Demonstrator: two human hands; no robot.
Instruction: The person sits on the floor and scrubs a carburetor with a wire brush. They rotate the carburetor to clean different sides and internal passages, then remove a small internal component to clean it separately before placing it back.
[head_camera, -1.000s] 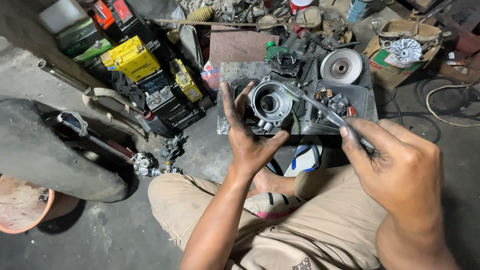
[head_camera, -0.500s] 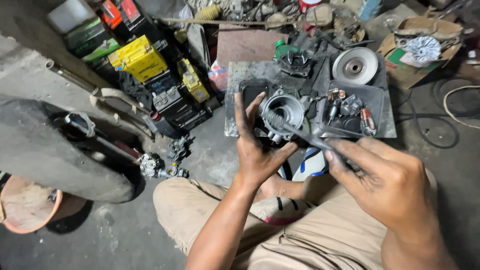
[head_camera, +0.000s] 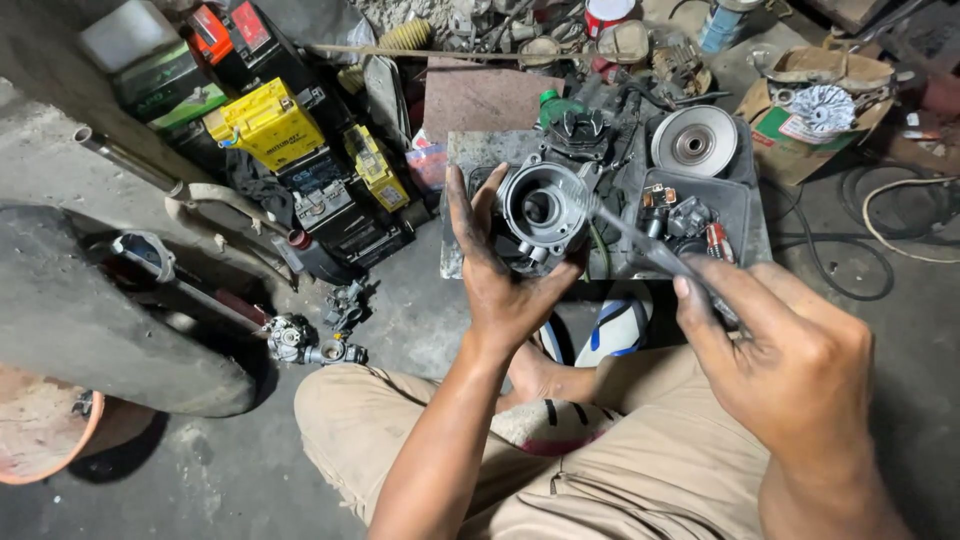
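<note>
My left hand (head_camera: 500, 285) grips a round grey metal carburettor body (head_camera: 542, 212) from below, its open bore facing me. My right hand (head_camera: 790, 365) is closed around the handle of a thin screwdriver (head_camera: 640, 240). The tool's shaft slants up and left, and its tip rests at the right rim of the carburettor body. Both hands hover above a dark metal tray (head_camera: 750, 215) on the floor. My legs in tan trousers fill the bottom of the view.
The tray holds small parts and a round pulley disc (head_camera: 694, 140). Yellow and black batteries (head_camera: 300, 160) lie at the left. Another carburettor (head_camera: 305, 340) rests on the concrete beside a dark tyre (head_camera: 90, 320). A cardboard box (head_camera: 810, 110) and cables sit at the right.
The view has shifted slightly. The carburettor body has turned a little in my left hand, and the screwdriver tip has stayed near its right rim as my right hand moved lower.
</note>
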